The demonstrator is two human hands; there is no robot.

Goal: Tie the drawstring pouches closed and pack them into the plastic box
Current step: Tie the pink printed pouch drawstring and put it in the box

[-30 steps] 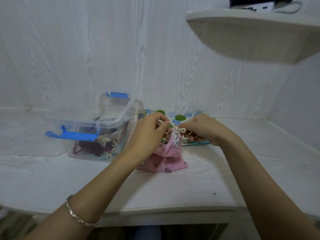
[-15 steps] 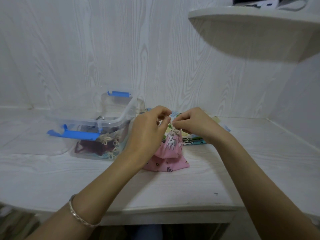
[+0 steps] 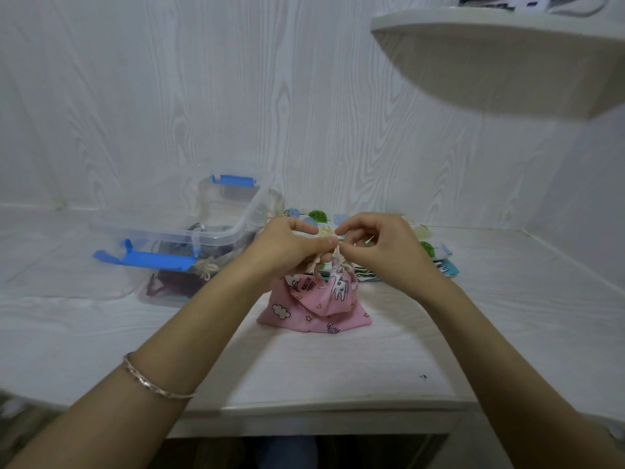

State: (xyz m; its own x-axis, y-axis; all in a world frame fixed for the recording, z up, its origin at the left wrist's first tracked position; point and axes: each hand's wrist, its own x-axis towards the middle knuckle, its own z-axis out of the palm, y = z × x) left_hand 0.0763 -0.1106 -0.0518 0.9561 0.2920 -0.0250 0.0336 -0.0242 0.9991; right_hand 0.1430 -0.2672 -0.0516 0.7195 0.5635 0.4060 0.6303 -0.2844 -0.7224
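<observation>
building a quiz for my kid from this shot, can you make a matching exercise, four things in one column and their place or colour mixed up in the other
1. pink pouch
2. plastic box
3. bracelet
4. shelf

a. on the left wrist
b. high at upper right
c. clear, with blue latches
d. below the left hand and right hand, which pinch its drawstring

Pairs: 1-d, 2-c, 3-a, 4-b
</observation>
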